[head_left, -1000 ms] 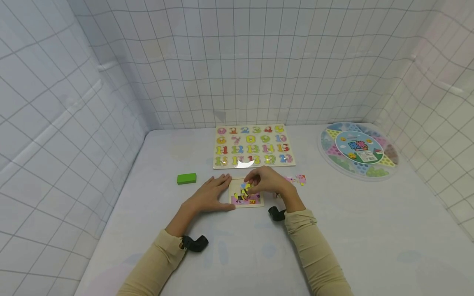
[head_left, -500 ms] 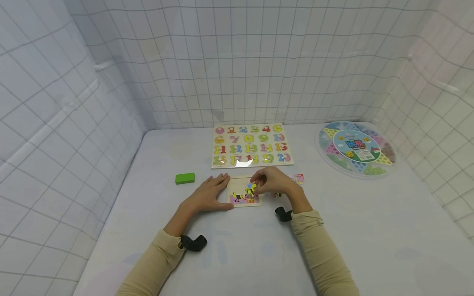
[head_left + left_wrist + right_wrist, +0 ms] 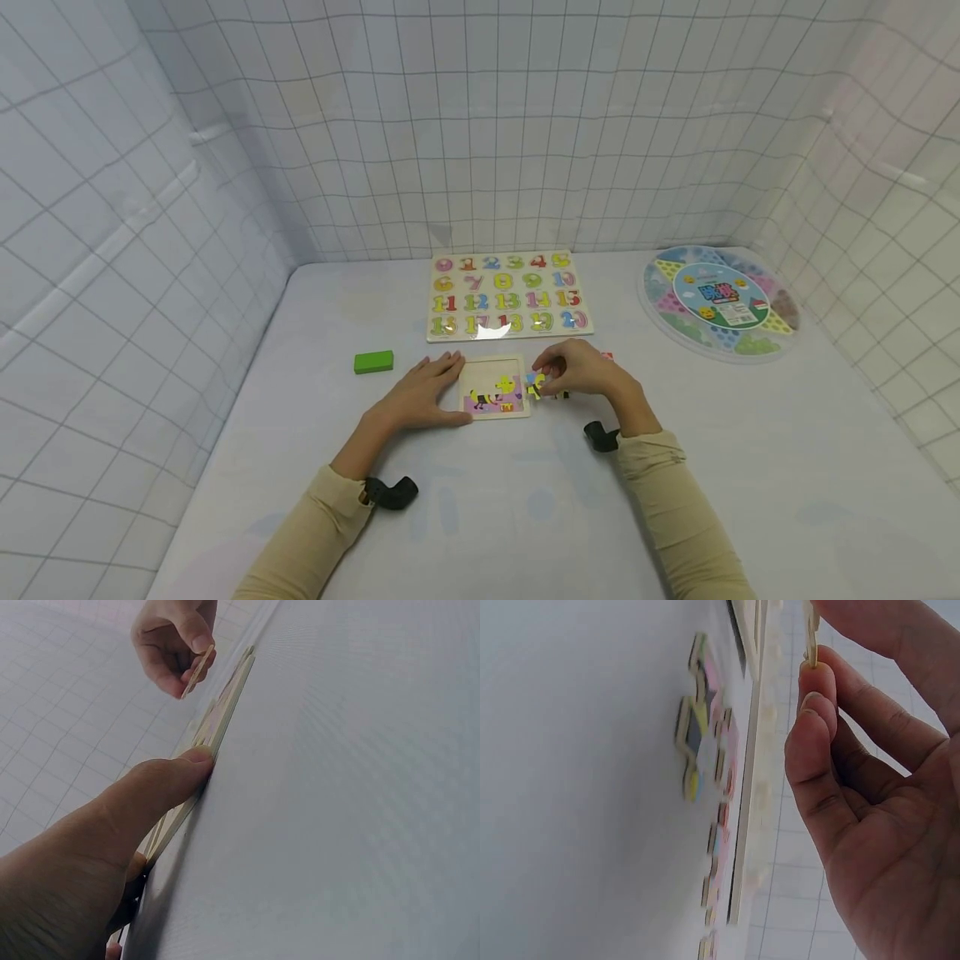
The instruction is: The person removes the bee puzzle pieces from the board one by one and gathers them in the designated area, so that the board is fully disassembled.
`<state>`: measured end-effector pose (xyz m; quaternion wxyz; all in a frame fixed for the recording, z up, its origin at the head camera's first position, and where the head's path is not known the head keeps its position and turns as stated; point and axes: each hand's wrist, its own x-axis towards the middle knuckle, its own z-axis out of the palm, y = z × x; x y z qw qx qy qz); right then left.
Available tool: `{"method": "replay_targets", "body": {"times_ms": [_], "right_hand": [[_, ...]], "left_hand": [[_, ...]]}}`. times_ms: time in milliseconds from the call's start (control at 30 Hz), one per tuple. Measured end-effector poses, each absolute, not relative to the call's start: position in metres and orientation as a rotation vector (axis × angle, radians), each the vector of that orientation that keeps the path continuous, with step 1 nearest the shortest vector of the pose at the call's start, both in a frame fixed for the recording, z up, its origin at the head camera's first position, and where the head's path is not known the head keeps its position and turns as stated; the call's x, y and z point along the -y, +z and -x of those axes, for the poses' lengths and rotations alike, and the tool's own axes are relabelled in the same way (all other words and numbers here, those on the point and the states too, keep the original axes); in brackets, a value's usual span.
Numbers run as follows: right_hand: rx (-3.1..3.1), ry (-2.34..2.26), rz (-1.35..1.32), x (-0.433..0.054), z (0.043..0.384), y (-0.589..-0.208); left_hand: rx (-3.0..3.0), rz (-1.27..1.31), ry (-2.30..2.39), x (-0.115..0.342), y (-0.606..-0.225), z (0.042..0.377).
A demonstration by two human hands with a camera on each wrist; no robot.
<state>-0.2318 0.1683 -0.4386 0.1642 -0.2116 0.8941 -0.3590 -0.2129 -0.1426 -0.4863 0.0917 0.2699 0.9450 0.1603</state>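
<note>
In the head view my left hand (image 3: 420,396) lies at the left side of a small wooden puzzle tray (image 3: 480,375), holding it between thumb and fingers. The left wrist view has the thumb pressing the tray's edge (image 3: 217,742). Cartoon pieces fill the tray's lower part, and bare wood shows above. Just right of the tray, my right hand (image 3: 588,368) pinches a yellow-and-blue puzzle piece (image 3: 535,385). Seen edge-on in the left wrist view, that piece (image 3: 196,673) is raised off the tray. Loose puzzle pieces (image 3: 697,735) lie below the right hand.
Behind the tray lies a number puzzle board (image 3: 430,308). A green block (image 3: 373,362) sits to the left, and a round board-game package (image 3: 720,304) lies at the back right. Grid-patterned white cloth (image 3: 495,125) walls in the table's back and sides.
My right hand has moved right with the pinched puzzle piece, from over the tray to beyond its right edge. A yellow piece in the tray is now uncovered. The left hand stays in place.
</note>
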Motion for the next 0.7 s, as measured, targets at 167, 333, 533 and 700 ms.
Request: {"method": "replay_targets", "body": {"times_ms": [167, 333, 533, 700], "right_hand": [[-2.57, -1.02, 0.584, -0.183, 0.23, -0.44], [-2.595, -1.011, 0.57, -0.195, 0.229, -0.442], [-2.607, -1.018, 0.557, -0.209, 0.228, -0.445], [-2.613, -1.021, 0.54, -0.22, 0.228, -0.447]], "left_hand": [[-2.81, -0.795, 0.468, 0.142, -0.487, 0.213], [-2.806, -0.791, 0.463, 0.143, -0.486, 0.213], [-2.809, -0.801, 0.457, 0.143, -0.485, 0.213], [-2.802, -0.797, 0.477, 0.142, -0.483, 0.212]]}}
